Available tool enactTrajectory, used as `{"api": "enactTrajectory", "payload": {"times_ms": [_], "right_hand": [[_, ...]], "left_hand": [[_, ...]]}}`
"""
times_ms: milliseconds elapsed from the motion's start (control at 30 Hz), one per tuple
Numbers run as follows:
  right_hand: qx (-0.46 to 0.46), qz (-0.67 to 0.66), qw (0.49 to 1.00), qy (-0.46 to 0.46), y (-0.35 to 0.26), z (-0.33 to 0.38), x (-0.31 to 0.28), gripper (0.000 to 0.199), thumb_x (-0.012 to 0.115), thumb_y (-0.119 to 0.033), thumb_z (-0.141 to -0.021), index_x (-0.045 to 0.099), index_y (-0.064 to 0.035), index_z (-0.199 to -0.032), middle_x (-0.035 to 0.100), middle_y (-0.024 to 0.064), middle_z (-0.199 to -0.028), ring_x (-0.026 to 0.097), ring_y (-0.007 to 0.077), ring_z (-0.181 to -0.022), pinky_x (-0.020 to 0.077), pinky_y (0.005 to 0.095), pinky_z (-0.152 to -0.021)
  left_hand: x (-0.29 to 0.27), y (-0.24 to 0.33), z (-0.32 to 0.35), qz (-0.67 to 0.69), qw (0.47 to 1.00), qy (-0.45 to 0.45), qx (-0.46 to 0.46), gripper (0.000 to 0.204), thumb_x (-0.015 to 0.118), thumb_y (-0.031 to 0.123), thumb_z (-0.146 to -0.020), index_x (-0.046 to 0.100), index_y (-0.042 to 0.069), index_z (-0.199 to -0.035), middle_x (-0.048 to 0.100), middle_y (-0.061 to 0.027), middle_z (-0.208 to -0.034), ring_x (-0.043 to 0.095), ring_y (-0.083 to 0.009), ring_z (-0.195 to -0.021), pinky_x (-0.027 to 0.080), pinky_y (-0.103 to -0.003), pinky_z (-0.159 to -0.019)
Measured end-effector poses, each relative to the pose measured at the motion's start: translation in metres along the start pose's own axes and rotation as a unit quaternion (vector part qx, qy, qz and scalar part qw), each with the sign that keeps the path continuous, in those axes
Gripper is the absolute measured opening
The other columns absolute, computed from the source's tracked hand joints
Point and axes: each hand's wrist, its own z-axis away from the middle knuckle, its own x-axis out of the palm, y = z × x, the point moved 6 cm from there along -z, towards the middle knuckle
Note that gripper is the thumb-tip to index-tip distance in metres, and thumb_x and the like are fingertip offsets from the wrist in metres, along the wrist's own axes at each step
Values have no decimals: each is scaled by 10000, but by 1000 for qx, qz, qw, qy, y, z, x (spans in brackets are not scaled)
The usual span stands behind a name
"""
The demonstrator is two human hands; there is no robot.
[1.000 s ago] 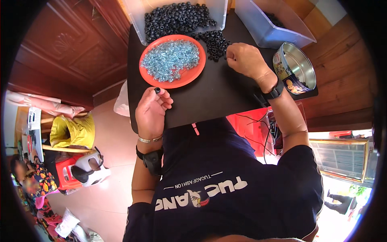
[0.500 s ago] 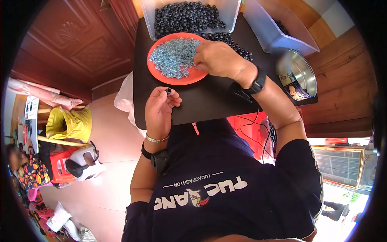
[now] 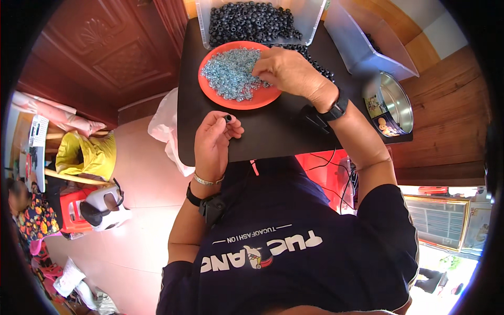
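While a small black ring-shaped bead (image 3: 228,118) is pinched between the fingertips of the left hand (image 3: 214,144) above the black table (image 3: 273,131), the silvery washers (image 3: 231,73) in the round orange plastic plate (image 3: 210,86) are touched by the right hand (image 3: 286,71), fingers pressed together.

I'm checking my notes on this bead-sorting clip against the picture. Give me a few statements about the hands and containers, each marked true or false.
1. The right hand rests over the orange plate of pale blue pieces. True.
2. The left hand pinches a small dark bead at its fingertips. True.
3. The clear tub at the far edge of the black table holds pale blue pieces. False: it holds dark beads.
4. The round metal tin stands to the person's left. False: it stands at the right edge of the table.
5. Both wrists are bare. False: the right wrist wears a black watch, the left a thin bracelet and a dark band.
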Motion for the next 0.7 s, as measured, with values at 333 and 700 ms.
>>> {"api": "enactTrajectory", "payload": {"times_ms": [333,700], "right_hand": [[-83,26,994,-73,-19,-2,28,66,659,-110,-723,688,-99,-781,625,46,-833,600,247,-911,499,368,-757],[112,-313,942,-47,16,8,16,139,630,-84,-837,641,13,-936,662,36,-846,609,119,-811,489,273,-788]], "left_hand": [[1,1,0,-6,1000,-5,3,232,465,224,-952,542,8,-993,598,-105,-929,589,-203,-846,442,-319,-774],[0,1,0,4,1000,-3,-4,219,465,214,-949,544,14,-989,601,-104,-928,592,-202,-839,443,-312,-769]]}}
